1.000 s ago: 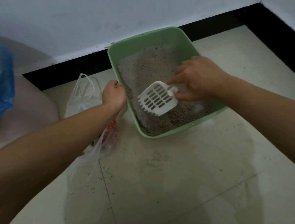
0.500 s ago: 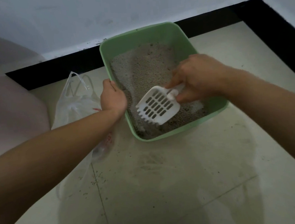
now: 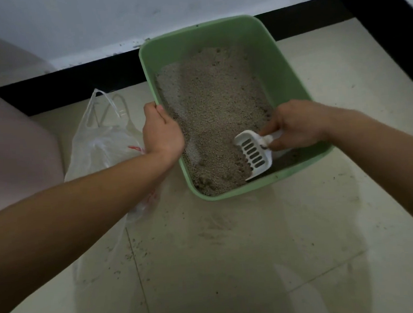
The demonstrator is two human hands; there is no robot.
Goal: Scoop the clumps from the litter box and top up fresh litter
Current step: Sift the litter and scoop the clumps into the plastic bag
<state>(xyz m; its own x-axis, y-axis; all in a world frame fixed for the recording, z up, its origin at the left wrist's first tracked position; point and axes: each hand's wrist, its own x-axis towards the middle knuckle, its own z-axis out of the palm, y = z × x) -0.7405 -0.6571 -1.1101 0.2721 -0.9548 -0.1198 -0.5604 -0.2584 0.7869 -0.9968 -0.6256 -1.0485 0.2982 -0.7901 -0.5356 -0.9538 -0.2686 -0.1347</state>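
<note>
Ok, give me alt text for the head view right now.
The right hand digs a white slotted scoop into grey litter at the near right of a green litter box, while the left hand grips the box's left rim. A clear plastic bag lies on the tiled floor left of the box.

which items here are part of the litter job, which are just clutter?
In use:
- green litter box, left hand gripping its rim
- white slotted scoop, held by right hand, tip in the litter
- plastic bag beside the box, probably for clumps

Not involved:
- pale rounded object at left
</note>
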